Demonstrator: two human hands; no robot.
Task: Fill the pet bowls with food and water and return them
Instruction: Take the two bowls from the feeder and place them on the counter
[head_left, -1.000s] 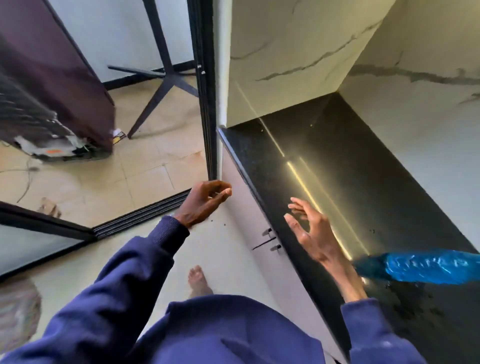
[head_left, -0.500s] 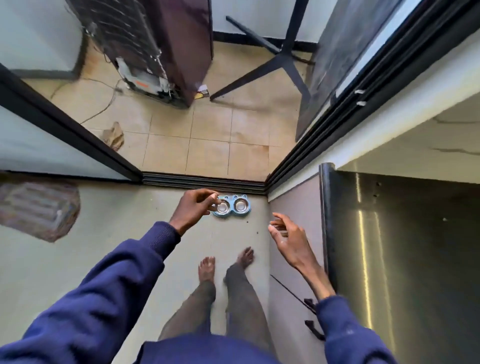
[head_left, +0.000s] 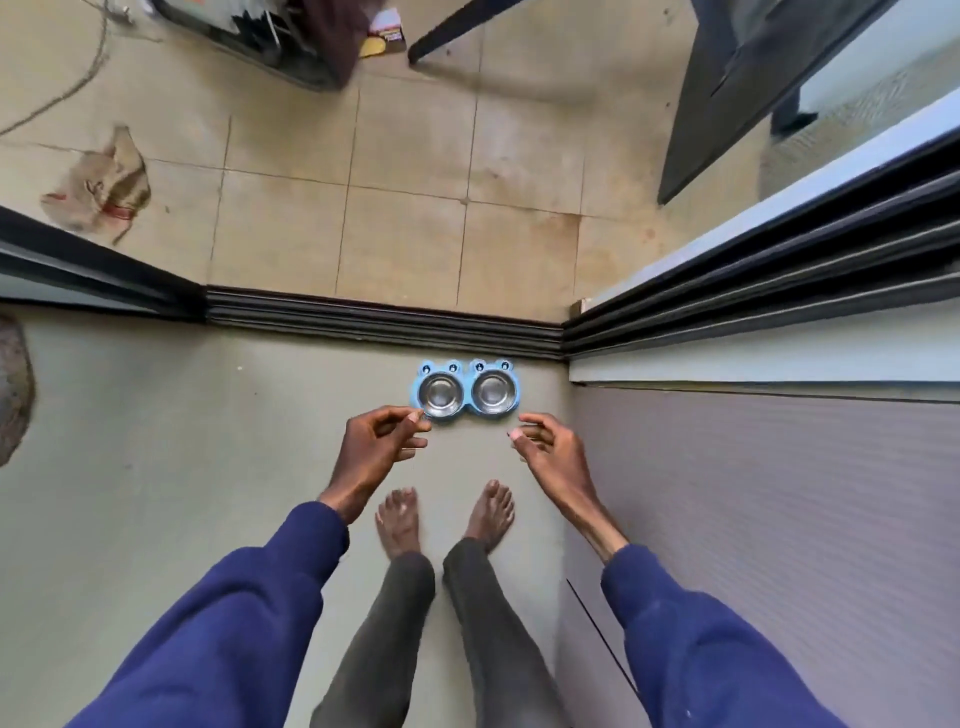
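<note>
A light blue double pet bowl stand (head_left: 467, 413) lies on the grey floor just before the sliding door track. It holds two round steel bowls, the left bowl (head_left: 440, 392) and the right bowl (head_left: 494, 391), and both look empty. My left hand (head_left: 376, 449) hovers above and in front of the stand's left end, fingers curled and apart, holding nothing. My right hand (head_left: 545, 449) reaches toward the stand's right end, fingers spread, also holding nothing. My bare feet stand just behind the bowls.
The dark sliding door track (head_left: 384, 322) runs across the floor behind the bowls. A grey cabinet front (head_left: 753, 519) rises on the right. Beyond the track lie beige tiles, a crumpled bag (head_left: 98, 187), a cable and a dark table leg (head_left: 457, 26).
The view has swung from the black counter down to the floor. The bowl stand has come into view, and both hands have dropped toward its two ends.
</note>
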